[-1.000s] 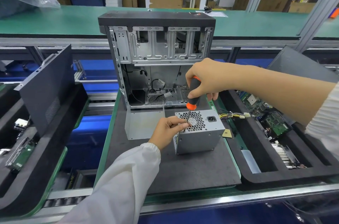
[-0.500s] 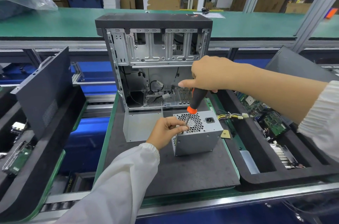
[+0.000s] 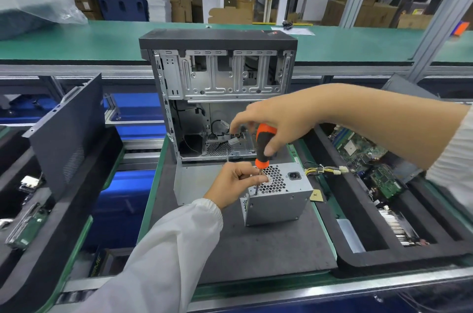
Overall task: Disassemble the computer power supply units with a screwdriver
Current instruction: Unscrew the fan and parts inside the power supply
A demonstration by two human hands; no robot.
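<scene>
The boxy grey metal power supply unit (image 3: 277, 196), honeycomb-grilled on top, sits on the dark desk mat (image 3: 268, 248). The left hand (image 3: 236, 179) pinches the shaft of the orange-and-black screwdriver (image 3: 263, 148); the right hand (image 3: 279, 118) grips its handle.

The screwdriver (image 3: 263, 148) tip is too small to tell apart from any screw; the right hand (image 3: 276, 118) hides the handle's top, and the right frame edge cuts the sleeve (image 3: 458, 159).

The right hand (image 3: 279, 118) holds an orange-and-black screwdriver (image 3: 263, 148) upright, tip at the near-left corner of the grey power supply unit (image 3: 279, 200). The left hand (image 3: 235, 180) pinches its shaft. Behind stands an open computer case (image 3: 220, 77).
</scene>
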